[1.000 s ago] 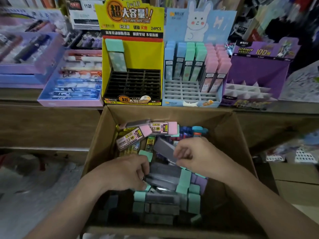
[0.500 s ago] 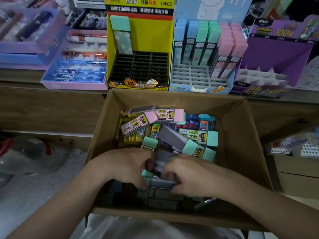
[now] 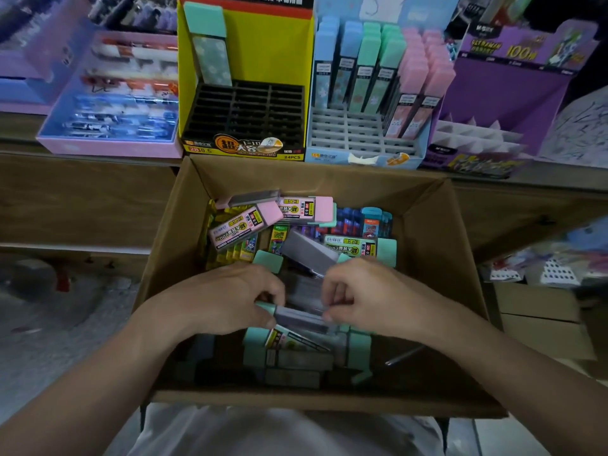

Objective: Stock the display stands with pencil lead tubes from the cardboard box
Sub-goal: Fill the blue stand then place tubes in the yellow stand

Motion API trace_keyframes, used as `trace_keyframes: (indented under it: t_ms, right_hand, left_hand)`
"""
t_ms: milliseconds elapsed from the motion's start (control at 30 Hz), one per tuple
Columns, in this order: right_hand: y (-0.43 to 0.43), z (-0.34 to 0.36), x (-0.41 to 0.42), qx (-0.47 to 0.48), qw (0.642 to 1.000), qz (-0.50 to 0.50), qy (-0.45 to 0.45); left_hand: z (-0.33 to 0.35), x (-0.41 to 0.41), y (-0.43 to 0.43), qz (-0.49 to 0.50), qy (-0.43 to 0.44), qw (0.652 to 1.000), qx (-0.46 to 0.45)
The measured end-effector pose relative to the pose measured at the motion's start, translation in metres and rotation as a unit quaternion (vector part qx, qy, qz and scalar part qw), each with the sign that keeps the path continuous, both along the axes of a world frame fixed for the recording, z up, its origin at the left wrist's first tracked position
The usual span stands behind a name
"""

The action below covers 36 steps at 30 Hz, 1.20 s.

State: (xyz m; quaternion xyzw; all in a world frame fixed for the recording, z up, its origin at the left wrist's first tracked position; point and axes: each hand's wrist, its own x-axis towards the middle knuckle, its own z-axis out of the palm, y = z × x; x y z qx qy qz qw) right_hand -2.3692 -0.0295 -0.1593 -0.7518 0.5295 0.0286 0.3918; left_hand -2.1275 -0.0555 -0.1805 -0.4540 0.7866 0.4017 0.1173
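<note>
Pencil lead tube (image 3: pixel 297 315), ends pinched between left hand (image 3: pixel 227 297) and right hand (image 3: pixel 371 294), inside cardboard box (image 3: pixel 437 245)

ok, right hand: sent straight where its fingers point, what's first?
Probably the left hand: the right hand points across at it along the grey, mint-capped lead tube both pinch; depth is unclear.

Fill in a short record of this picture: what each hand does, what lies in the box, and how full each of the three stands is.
Left hand: grips the green-capped end of a grey tube
Right hand: pinches the tube's other end
Cardboard box: loose tubes, pink and green caps
Yellow stand: lone tube at back left, other slots empty
Blue stand: back rows filled, front slots empty
Purple stand: no tubes showing
</note>
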Motion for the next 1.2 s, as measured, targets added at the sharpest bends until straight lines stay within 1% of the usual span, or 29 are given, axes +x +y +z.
trace_keyframes:
  t_ms: [67,133,200,267,367,433,500,567,633,733,800,867,1033,1200]
  right_hand:
    - [0.006,0.006,-0.013,0.030,0.999,0.025,0.035]
    - [0.017,0.011,-0.024,0.060,0.992,0.057,0.097]
    - [0.032,0.011,-0.030,0.058,0.982,0.068,0.168]
    - [0.046,0.010,-0.031,0.036,0.970,0.086,0.224]
    - [0.055,0.007,-0.027,0.001,0.959,0.130,0.252]
    - [0.055,0.006,-0.026,-0.004,0.955,0.143,0.261]
    - [0.053,0.006,-0.029,0.017,0.958,0.134,0.254]
    - [0.049,0.009,-0.036,0.052,0.968,0.105,0.222]
    - [0.041,0.013,-0.042,0.069,0.977,0.082,0.183]
    - [0.035,0.016,-0.039,0.058,0.991,0.042,0.114]
    - [0.036,0.015,-0.027,0.039,0.995,0.029,0.084]
    - [0.040,0.010,-0.014,0.027,0.997,0.025,0.070]
    - [0.045,-0.003,0.012,0.040,0.997,0.027,0.057]
    - [0.045,-0.006,0.016,0.063,0.996,0.029,0.046]
  left_hand:
    - [0.002,0.004,-0.001,0.007,-0.015,1.000,0.017]
    - [0.004,0.007,-0.002,0.004,-0.028,0.999,0.032]
    - [0.005,0.008,-0.003,0.004,-0.035,0.998,0.047]
    - [0.007,0.007,-0.004,0.006,-0.035,0.998,0.059]
    - [0.012,0.006,-0.003,0.012,-0.037,0.997,0.071]
    - [0.016,0.007,0.000,0.016,-0.049,0.996,0.071]
    - [0.019,0.009,0.003,0.014,-0.061,0.996,0.059]
    - [0.020,0.012,0.005,0.011,-0.079,0.995,0.051]
    - [0.022,0.012,0.008,0.010,-0.097,0.993,0.061]
    - [0.024,0.011,0.013,0.004,-0.113,0.990,0.087]
    - [0.024,0.009,0.017,-0.005,-0.116,0.989,0.094]
    - [0.022,0.005,0.019,-0.009,-0.121,0.988,0.093]
    - [0.020,0.003,0.023,-0.012,-0.129,0.985,0.111]
    - [0.021,0.009,0.029,-0.010,-0.142,0.985,0.095]
